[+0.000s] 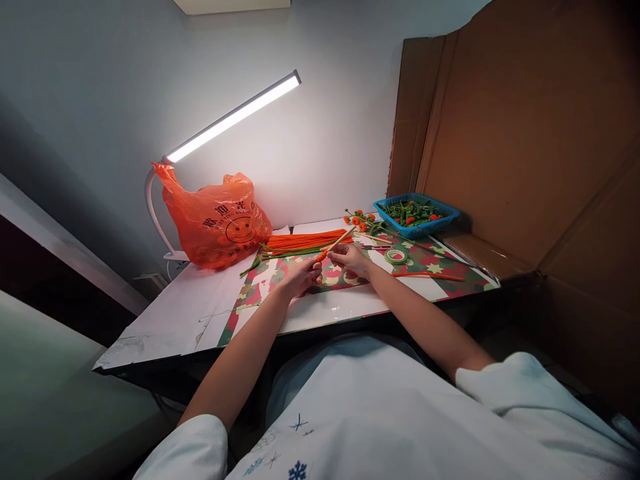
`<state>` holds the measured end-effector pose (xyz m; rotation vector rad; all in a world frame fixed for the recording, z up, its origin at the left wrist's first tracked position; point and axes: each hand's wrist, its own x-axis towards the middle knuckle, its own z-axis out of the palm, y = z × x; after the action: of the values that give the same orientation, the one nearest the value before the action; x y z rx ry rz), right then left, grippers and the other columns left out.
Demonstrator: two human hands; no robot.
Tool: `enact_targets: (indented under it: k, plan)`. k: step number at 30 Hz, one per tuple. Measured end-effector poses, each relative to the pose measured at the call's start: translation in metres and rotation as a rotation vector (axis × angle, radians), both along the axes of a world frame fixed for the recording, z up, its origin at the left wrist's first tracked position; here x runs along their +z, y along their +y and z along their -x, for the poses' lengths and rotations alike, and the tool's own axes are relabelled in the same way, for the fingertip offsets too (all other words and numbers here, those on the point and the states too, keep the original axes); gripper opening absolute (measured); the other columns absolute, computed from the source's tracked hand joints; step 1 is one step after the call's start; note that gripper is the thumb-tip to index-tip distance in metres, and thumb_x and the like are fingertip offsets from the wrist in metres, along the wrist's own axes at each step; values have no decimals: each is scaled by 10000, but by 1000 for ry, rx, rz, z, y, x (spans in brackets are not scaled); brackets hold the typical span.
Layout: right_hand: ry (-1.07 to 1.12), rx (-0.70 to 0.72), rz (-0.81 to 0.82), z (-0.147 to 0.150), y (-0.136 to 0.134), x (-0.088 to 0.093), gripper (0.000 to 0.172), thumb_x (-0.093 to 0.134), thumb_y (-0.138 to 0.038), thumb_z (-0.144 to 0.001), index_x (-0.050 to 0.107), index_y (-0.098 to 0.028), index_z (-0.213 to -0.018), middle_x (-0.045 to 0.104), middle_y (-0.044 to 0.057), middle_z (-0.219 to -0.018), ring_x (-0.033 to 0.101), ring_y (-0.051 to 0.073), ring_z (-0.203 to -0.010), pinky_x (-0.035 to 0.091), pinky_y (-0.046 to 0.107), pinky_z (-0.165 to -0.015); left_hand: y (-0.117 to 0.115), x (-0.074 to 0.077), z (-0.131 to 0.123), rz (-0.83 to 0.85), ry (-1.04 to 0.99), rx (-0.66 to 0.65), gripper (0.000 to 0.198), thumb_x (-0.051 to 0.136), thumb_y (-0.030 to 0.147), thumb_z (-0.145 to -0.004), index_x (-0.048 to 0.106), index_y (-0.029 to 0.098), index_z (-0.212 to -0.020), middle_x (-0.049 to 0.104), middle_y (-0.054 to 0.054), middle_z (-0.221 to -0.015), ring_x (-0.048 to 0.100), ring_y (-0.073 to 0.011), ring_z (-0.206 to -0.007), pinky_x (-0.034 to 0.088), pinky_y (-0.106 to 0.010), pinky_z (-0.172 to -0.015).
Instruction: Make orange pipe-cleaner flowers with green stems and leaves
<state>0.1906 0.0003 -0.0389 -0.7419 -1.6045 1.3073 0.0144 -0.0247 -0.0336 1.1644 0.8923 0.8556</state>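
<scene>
My left hand (303,277) is closed, its fingertips around an orange pipe cleaner (322,256) that appears coiled at the lower end of a thin wooden stick (343,238). Right beside it, my right hand (351,259) pinches at the stick just above the orange coil; its fingers partly hide the grip. The stick slants up and to the right. Behind my hands lies a bundle of straight orange pipe cleaners (305,241), with green ones (295,252) along its front edge. A roll of green tape (395,256) rests to the right of my right hand.
A blue basket (417,231) of green and orange pieces stands at back right, near orange pompom flowers (356,220). An orange plastic bag (215,223) sits at left under a lit lamp (235,119). A single orange pipe cleaner (430,275) lies right. Cardboard (520,133) walls the right side.
</scene>
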Motion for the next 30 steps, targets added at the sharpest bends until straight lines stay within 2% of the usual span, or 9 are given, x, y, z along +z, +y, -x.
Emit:
enact_targets:
  k: [3, 5, 7, 10, 13, 15, 19, 24, 30]
  plan:
    - [7, -44, 22, 0, 1, 0, 419, 766, -513, -576, 666, -148, -756, 515, -38, -537, 432, 77, -503, 302, 212, -454, 0, -3, -1, -76, 53, 44, 420, 548, 558, -814, 468, 195, -618, 353, 57, -454, 470, -110, -434, 453, -258, -482]
    - [12, -98, 45, 0, 0, 1, 400, 777, -496, -567, 663, -148, -730, 523, -35, -539, 438, 79, -507, 302, 213, -455, -2, -5, -3, -233, 119, 118, 416, 568, 584, -785, 555, 171, -740, 535, 2, -582, 565, -132, -531, 471, -261, -511]
    - [18, -150, 66, -1, -1, 2, 363, 774, -469, -587, 664, -147, -713, 523, -33, -542, 436, 79, -512, 301, 215, -459, -4, -6, -4, -460, 209, 233, 406, 669, 527, -719, 593, 171, -899, 632, -31, -765, 621, -144, -651, 483, -248, -552]
    - [13, -173, 111, -3, -5, 5, 321, 769, -439, -619, 661, -145, -688, 515, -34, -536, 407, 70, -497, 291, 219, -459, -6, -8, -5, -762, 366, 385, 343, 744, 374, -672, 607, 188, -926, 659, -34, -863, 622, -131, -702, 485, -228, -587]
    - [24, -160, 143, -3, -6, 7, 326, 788, -434, -606, 647, -145, -662, 513, -40, -527, 386, 56, -478, 288, 216, -457, -6, -9, -3, -930, 446, 471, 152, 682, 306, -739, 629, 186, -817, 675, -37, -832, 614, -121, -668, 486, -223, -578]
    - [49, -144, 153, -3, -6, 8, 337, 799, -438, -593, 643, -146, -660, 511, -44, -521, 383, 51, -471, 294, 212, -458, -5, -10, -2, -1005, 460, 514, 106, 660, 288, -761, 645, 185, -783, 684, -34, -796, 615, -120, -645, 496, -227, -575]
    - [54, -116, 173, -3, -6, 8, 352, 812, -445, -571, 627, -154, -638, 511, -44, -524, 383, 50, -466, 292, 209, -444, -2, -13, 1, -1082, 462, 528, 110, 664, 290, -770, 677, 181, -786, 707, -29, -753, 632, -127, -606, 527, -248, -579]
    - [-40, -99, 124, -3, -7, 3, 334, 779, -474, -612, 652, -172, -679, 526, -34, -552, 389, 63, -464, 289, 218, -421, -1, -15, 1, -1102, 476, 462, 113, 632, 276, -803, 676, 183, -852, 728, -44, -801, 667, -149, -667, 547, -273, -641]
    - [-179, -135, -12, -1, 0, -8, 374, 705, -544, -666, 667, -173, -701, 557, -18, -582, 391, 75, -469, 275, 219, -404, 1, -23, -2, -1059, 567, 383, 111, 505, 196, -853, 542, 198, -957, 691, -33, -843, 639, -140, -718, 484, -253, -646]
